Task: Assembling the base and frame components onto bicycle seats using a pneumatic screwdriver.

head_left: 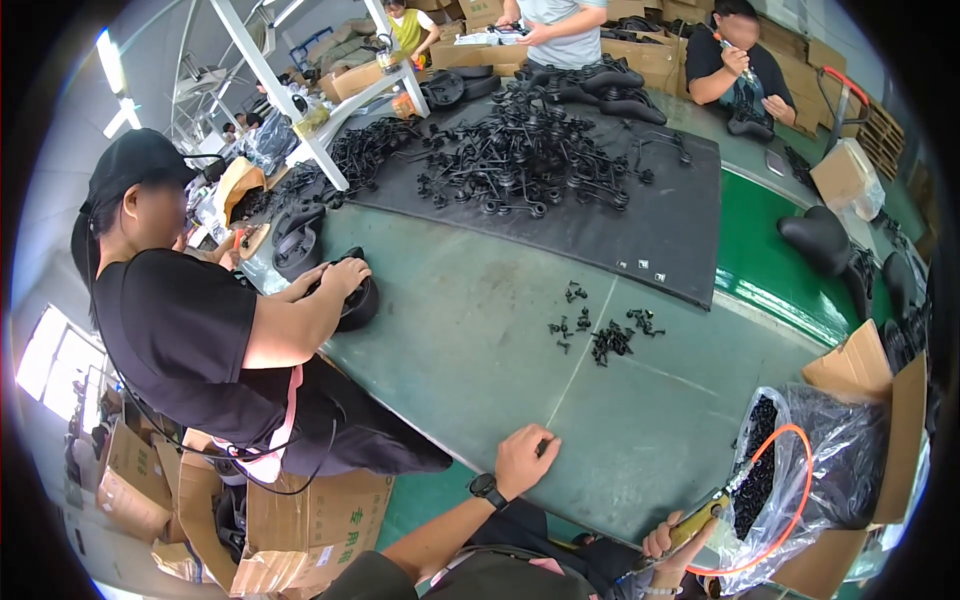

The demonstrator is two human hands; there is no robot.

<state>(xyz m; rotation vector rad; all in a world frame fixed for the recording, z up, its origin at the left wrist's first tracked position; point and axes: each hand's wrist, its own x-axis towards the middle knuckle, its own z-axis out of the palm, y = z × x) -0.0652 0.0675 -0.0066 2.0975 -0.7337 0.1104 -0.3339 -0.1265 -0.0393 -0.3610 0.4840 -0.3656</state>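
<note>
Curls left hand (522, 462) round a small dark piece (542, 447), closes right hand (684, 556) on yellow tool (695, 522), has loose black parts (612, 343) remaining beyond both.

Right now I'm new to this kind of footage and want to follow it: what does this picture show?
No robot here: a person works bare-handed, seen from a fisheye camera worn on their own head, so straight edges look bent. The left hand pinches a small dark piece. The right hand grips a yellow tool, with an orange hose looping beside it. On the grey-green table lie small black parts; farther off, a heap of black parts sits on a dark mat.
</note>
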